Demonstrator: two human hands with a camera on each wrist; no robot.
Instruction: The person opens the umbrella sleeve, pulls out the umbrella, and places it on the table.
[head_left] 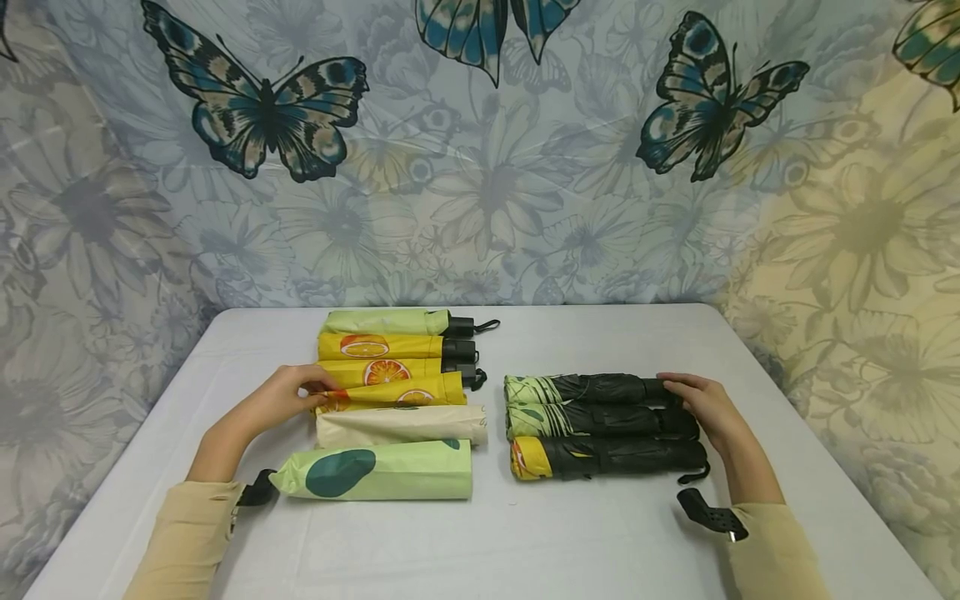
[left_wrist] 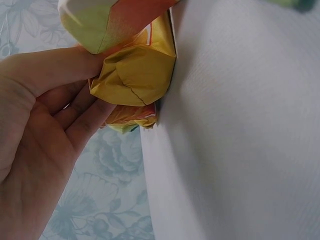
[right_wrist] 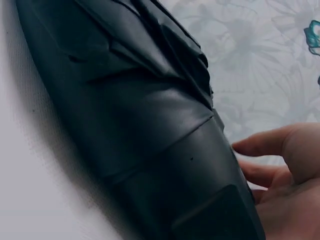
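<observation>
My left hand (head_left: 281,400) is at the left end of a row of covered folding umbrellas. Its thumb and fingers (left_wrist: 82,127) pinch the end of a yellow orange-print umbrella (left_wrist: 132,75). Two more yellow umbrellas (head_left: 390,347) and a light green one (head_left: 386,322) lie behind, black handles to the right. In front are a cream cover (head_left: 397,426) and a green avocado-print cover (head_left: 405,475). My right hand (head_left: 708,408) touches the handle end of the rearmost black folded umbrella (head_left: 600,389) with fairly straight fingers (right_wrist: 265,142). Two more black umbrellas (head_left: 622,457) lie before it.
Everything lies on a white-covered table (head_left: 480,550). A butterfly-and-flower cloth (head_left: 495,183) hangs behind it. A gap separates the two groups of umbrellas. Black straps (head_left: 708,512) extend from the wrists.
</observation>
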